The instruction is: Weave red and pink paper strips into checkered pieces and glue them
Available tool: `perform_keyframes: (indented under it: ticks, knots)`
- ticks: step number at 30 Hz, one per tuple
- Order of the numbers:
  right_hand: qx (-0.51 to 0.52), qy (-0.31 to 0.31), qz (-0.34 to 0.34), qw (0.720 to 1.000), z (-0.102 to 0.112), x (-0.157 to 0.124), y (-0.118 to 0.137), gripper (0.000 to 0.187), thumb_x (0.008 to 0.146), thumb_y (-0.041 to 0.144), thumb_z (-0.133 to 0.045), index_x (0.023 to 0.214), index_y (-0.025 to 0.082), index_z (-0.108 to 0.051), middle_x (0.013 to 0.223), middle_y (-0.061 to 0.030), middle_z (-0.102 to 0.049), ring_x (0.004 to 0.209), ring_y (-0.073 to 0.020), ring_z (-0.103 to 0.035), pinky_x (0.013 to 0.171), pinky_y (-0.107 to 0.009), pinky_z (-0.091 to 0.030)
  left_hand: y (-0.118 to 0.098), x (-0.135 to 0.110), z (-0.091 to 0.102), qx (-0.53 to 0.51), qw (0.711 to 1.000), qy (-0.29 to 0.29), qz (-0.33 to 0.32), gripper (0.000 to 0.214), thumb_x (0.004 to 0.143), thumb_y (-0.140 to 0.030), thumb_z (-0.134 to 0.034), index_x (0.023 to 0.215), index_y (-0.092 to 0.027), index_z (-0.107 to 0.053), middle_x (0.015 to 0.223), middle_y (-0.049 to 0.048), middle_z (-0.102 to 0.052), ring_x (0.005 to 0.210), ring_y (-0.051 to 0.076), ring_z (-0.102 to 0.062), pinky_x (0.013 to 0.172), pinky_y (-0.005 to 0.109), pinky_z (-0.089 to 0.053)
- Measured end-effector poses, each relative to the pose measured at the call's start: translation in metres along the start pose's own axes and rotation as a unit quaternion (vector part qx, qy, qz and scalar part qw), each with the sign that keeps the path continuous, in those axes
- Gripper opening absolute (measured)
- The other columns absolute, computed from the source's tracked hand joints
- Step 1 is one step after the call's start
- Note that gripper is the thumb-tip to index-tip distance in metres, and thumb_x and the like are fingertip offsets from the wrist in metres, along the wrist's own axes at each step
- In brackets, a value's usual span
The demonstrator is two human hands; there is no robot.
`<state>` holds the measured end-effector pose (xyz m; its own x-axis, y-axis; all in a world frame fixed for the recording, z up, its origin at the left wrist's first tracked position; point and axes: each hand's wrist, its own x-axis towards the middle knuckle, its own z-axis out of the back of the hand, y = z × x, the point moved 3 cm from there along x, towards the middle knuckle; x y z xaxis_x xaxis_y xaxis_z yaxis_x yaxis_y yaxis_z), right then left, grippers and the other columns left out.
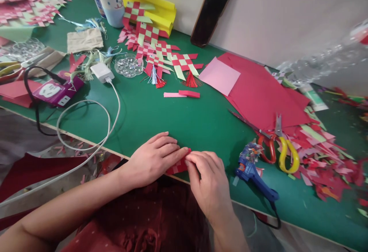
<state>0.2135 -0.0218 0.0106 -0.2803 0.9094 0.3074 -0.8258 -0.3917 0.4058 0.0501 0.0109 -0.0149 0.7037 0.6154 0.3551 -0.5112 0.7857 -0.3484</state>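
A small red and pink woven paper piece (177, 167) lies at the table's front edge, mostly covered by my hands. My left hand (153, 158) rests on it with fingers stretched out flat. My right hand (208, 175) pinches the right end of the piece between thumb and fingers. Beyond them, a pink and a red paper strip (189, 94) lie end to end. Farther back are several woven paper fish (148, 33), some in red and pale green, two with tassels (190, 79).
To the right are a blue glue gun (255, 179), red-handled scissors (267, 148), yellow-handled scissors (289, 156), red paper sheets (258, 87) and paper scraps (327, 164). A purple power adapter (59, 90), looped white cable (110, 120) and bead dish (129, 66) lie left. A phone (211, 12) leans against the wall.
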Motion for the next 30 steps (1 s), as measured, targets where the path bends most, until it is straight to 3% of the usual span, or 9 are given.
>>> perform_keyframes:
  ticks: [4, 8, 10, 15, 21, 25, 27, 30]
  knots:
    - [0.008, -0.031, 0.013, 0.999, 0.021, -0.008, -0.006, 0.014, 0.092, 0.014, -0.058, 0.105, 0.020, -0.058, 0.101, -0.0080, -0.069, 0.096, -0.0205, -0.061, 0.089, -0.038, -0.049, 0.000, 0.000, 0.001, 0.003, 1.000, 0.002, -0.008, 0.032, 0.103, -0.025, -0.043, 0.131, -0.018, -0.056, 0.118, 0.0067, -0.067, 0.119, 0.021, -0.056, 0.115, 0.047, -0.038]
    - [-0.104, -0.102, -0.046, 0.988, 0.060, -0.033, -0.042, 0.023, 0.092, 0.017, -0.053, 0.115, 0.018, -0.057, 0.109, -0.0145, -0.065, 0.105, -0.0273, -0.059, 0.095, -0.048, -0.046, 0.000, 0.000, 0.003, -0.001, 1.000, -0.001, -0.012, 0.030, 0.102, -0.021, -0.043, 0.128, -0.016, -0.058, 0.117, 0.0058, -0.068, 0.118, 0.021, -0.055, 0.114, 0.046, -0.038]
    - [-0.161, -0.070, -0.083, 0.981, 0.071, -0.049, -0.063, 0.035, 0.093, 0.025, -0.051, 0.126, 0.016, -0.053, 0.118, -0.0188, -0.061, 0.113, -0.0334, -0.056, 0.096, -0.054, -0.044, 0.000, 0.000, 0.003, 0.000, 1.000, -0.003, -0.013, 0.030, 0.102, -0.021, -0.043, 0.127, -0.016, -0.058, 0.117, 0.0054, -0.068, 0.117, 0.021, -0.056, 0.115, 0.046, -0.038]
    - [-0.185, -0.003, -0.108, 0.977, 0.068, -0.071, -0.091, 0.051, 0.088, 0.020, -0.046, 0.138, 0.014, -0.042, 0.125, -0.0193, -0.057, 0.116, -0.0336, -0.053, 0.096, -0.054, -0.046, 0.000, -0.002, 0.000, 0.011, 1.000, -0.002, -0.013, 0.029, 0.102, -0.021, -0.043, 0.127, -0.017, -0.058, 0.119, 0.0050, -0.067, 0.118, 0.021, -0.055, 0.115, 0.046, -0.037]
    - [-0.233, -0.003, -0.135, 0.963, 0.063, -0.066, -0.106, 0.055, 0.082, 0.017, -0.046, 0.136, 0.011, -0.047, 0.106, -0.0167, -0.065, 0.102, -0.0321, -0.055, 0.092, -0.051, -0.048, 0.000, -0.001, -0.001, 0.019, 1.000, -0.013, -0.020, 0.027, 0.101, -0.016, -0.045, 0.124, -0.017, -0.059, 0.118, 0.0042, -0.068, 0.117, 0.021, -0.056, 0.114, 0.045, -0.037]
    - [-0.246, 0.028, -0.139, 0.959, 0.068, -0.063, -0.111, 0.057, 0.081, 0.016, -0.047, 0.138, 0.011, -0.047, 0.103, -0.0154, -0.067, 0.106, -0.0327, -0.054, 0.093, -0.049, -0.049, 0.000, 0.000, -0.001, 0.020, 0.999, -0.024, -0.021, 0.025, 0.100, -0.015, -0.047, 0.121, -0.016, -0.060, 0.116, 0.0041, -0.069, 0.115, 0.021, -0.057, 0.113, 0.045, -0.037]
    - [-0.231, 0.002, -0.130, 0.964, 0.075, -0.063, -0.106, 0.056, 0.084, 0.018, -0.048, 0.139, 0.013, -0.046, 0.110, -0.0152, -0.066, 0.110, -0.0328, -0.055, 0.095, -0.050, -0.048, 0.000, 0.000, -0.001, 0.021, 0.999, -0.026, -0.019, 0.025, 0.100, -0.016, -0.047, 0.121, -0.016, -0.061, 0.116, 0.0042, -0.069, 0.115, 0.021, -0.058, 0.113, 0.045, -0.037]
    - [-0.202, -0.097, -0.163, 0.961, 0.092, -0.066, -0.093, 0.050, 0.091, 0.028, -0.054, 0.140, 0.019, -0.047, 0.118, -0.0139, -0.065, 0.107, -0.0311, -0.062, 0.092, -0.048, -0.051, 0.000, 0.000, -0.001, 0.016, 0.999, -0.023, -0.018, 0.026, 0.100, -0.017, -0.046, 0.122, -0.016, -0.060, 0.116, 0.0043, -0.069, 0.115, 0.021, -0.058, 0.114, 0.045, -0.037]
